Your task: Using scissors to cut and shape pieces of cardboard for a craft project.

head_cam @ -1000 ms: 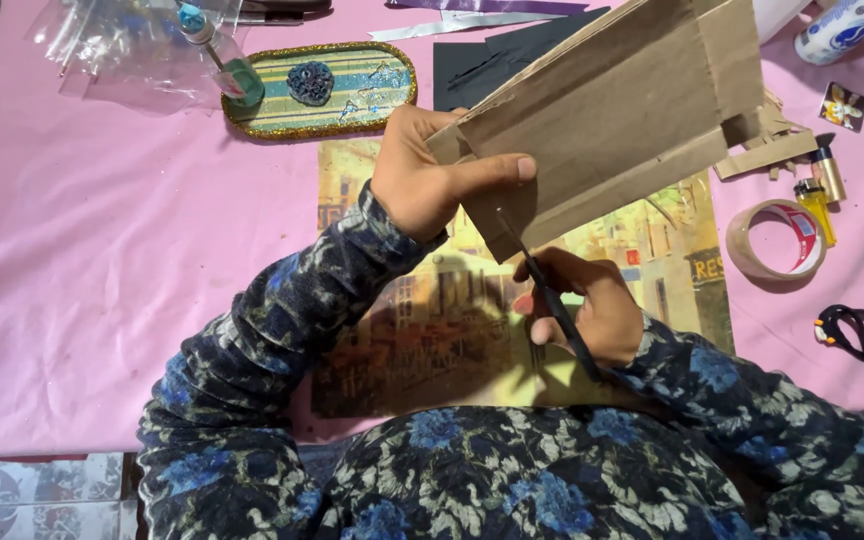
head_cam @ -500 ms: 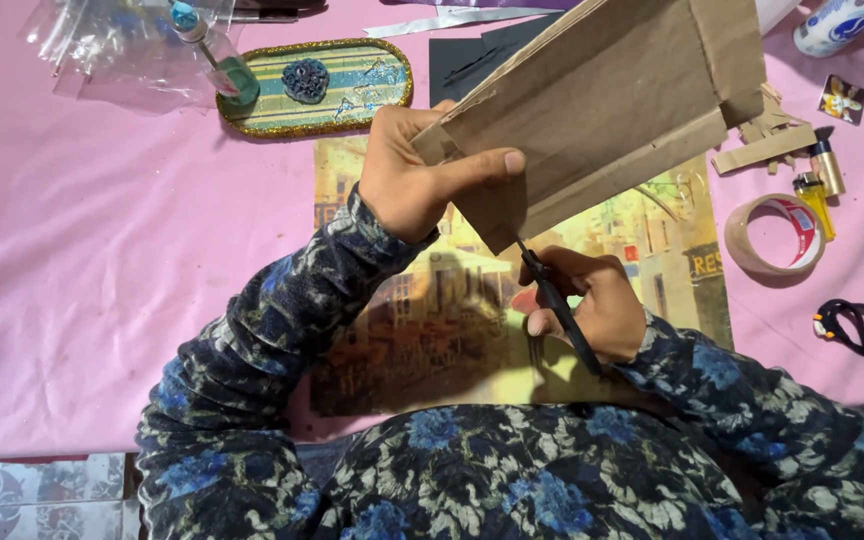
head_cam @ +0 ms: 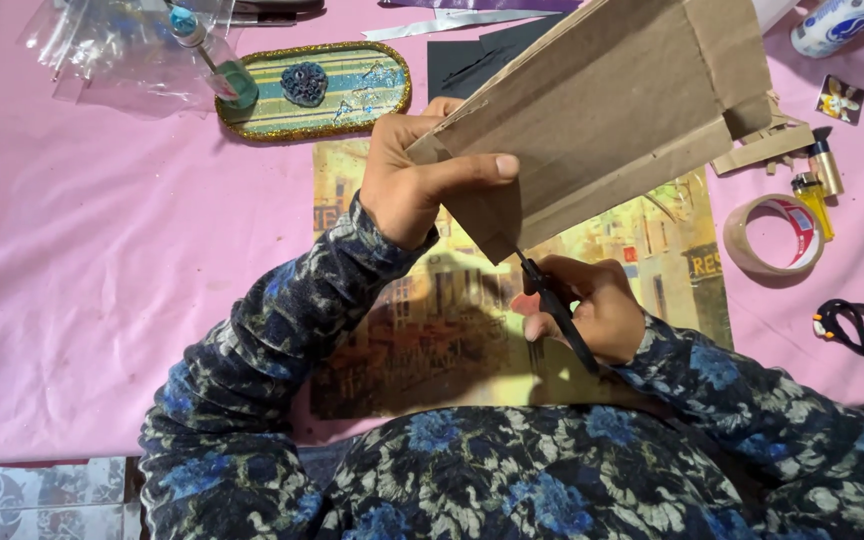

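A pink cloth (head_cam: 102, 280) covers the table, with a yellowish printed picture sheet (head_cam: 452, 340) lying on it in front of the person. The left hand (head_cam: 412, 180) is closed on the lower corner of a brown cardboard piece (head_cam: 612, 110), thumb across its face, holding it tilted above the sheet. The right hand (head_cam: 592, 310) is wrapped around black scissors (head_cam: 552, 305), whose blades point up and meet the cardboard's bottom edge just beside the left thumb. Further out, a roll of tape (head_cam: 774, 237) lies to the right near a yellow lighter (head_cam: 812, 200), and black cords (head_cam: 857, 330) sit at the edge. An oval glittery tray (head_cam: 352, 100) and clear plastic bags (head_cam: 122, 50) lie at the far left
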